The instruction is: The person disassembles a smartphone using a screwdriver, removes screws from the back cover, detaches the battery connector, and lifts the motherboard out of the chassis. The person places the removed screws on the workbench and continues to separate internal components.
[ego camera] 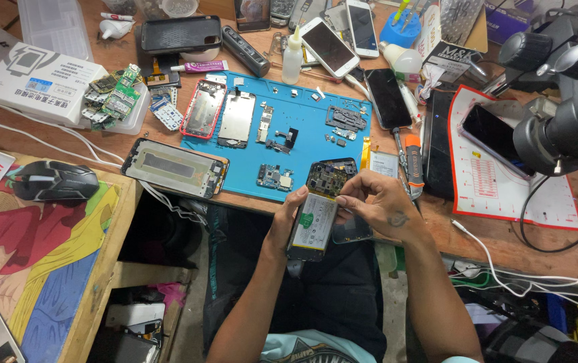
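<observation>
Head view: opened phone [310, 228] gripped in left hand [287, 218] just below the blue mat [302, 131], back cover off, battery exposed. Right hand [377, 202] pinching narrow at its upper edge. Long axis near-vertical, top tilted toward mat. Probably mid-disassembly; board and battery not yet out.

Loose phone parts crowd the blue silicone repair mat [248, 171] just beyond both hands; a black microscope [564, 101] blocks the right side, leaving open space only over the person's lap below the wooden desk edge [504, 242]
</observation>
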